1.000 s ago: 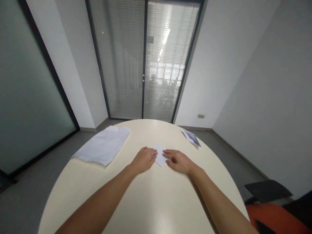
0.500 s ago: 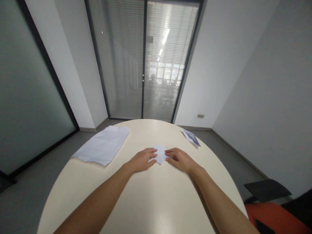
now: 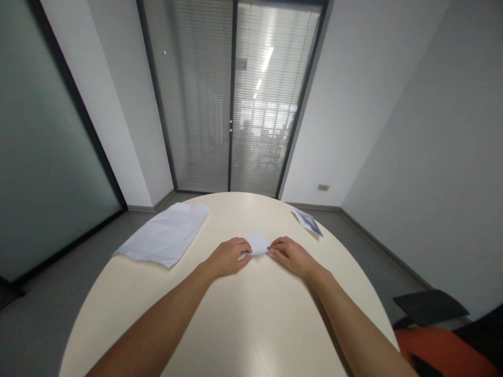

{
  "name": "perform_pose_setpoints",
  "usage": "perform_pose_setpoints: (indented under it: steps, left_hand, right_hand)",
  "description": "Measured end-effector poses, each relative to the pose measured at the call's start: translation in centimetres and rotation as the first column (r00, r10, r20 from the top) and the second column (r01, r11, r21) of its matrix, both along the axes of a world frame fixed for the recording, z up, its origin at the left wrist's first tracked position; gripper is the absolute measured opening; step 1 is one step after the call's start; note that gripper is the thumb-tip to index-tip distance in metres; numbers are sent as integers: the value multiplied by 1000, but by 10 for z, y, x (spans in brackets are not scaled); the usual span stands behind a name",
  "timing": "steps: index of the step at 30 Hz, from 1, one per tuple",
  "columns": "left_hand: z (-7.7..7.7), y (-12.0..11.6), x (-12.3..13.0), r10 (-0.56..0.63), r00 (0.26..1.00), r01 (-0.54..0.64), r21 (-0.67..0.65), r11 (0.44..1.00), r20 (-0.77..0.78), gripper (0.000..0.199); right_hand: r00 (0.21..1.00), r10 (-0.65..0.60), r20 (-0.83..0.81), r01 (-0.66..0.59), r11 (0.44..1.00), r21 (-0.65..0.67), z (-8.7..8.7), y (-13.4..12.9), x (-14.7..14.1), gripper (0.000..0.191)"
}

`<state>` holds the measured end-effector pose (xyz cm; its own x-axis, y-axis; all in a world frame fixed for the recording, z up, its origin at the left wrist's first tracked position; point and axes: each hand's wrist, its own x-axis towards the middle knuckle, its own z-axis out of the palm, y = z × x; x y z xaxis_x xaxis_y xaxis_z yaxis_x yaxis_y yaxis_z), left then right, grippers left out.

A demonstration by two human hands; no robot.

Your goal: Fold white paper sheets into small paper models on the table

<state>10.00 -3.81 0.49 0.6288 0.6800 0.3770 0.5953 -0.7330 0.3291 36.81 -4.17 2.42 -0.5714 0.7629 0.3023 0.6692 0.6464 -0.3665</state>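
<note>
A small folded piece of white paper (image 3: pixel 258 244) lies between my two hands at the middle of the round table. My left hand (image 3: pixel 232 255) pinches its left edge, thumb and fingers closed on it. At its right corner, my right hand (image 3: pixel 290 255) grips the paper between thumb and fingertips. The paper's side edges are partly hidden under the fingers, and its lower edge runs almost straight between the thumbs.
On the cream table (image 3: pixel 236 319), creased white sheets (image 3: pixel 167 233) lie at the left edge. A folded paper with a dark bluish face (image 3: pixel 308 222) rests at the right rim. An orange and black chair (image 3: pixel 440 343) stands at the lower right.
The paper's lower point, which stuck out toward me, no longer shows; its near edge is now flatter. My fingers have closed in from lying along its sides to pinching its corners.
</note>
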Motion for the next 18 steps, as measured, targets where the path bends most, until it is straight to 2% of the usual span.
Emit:
perform_pose_setpoints:
  steps: [12,18]
  left_hand:
    - [0,4,4,123,992,-122,-37,992,23,26]
    - [-1,2,7,170,984,-169,-19,985,59,26]
  right_hand:
    - [997,-58,42,57,998,17,-2,2,-1,37]
    - [997,-80,20,80,997,-5,-2,2,-1,28]
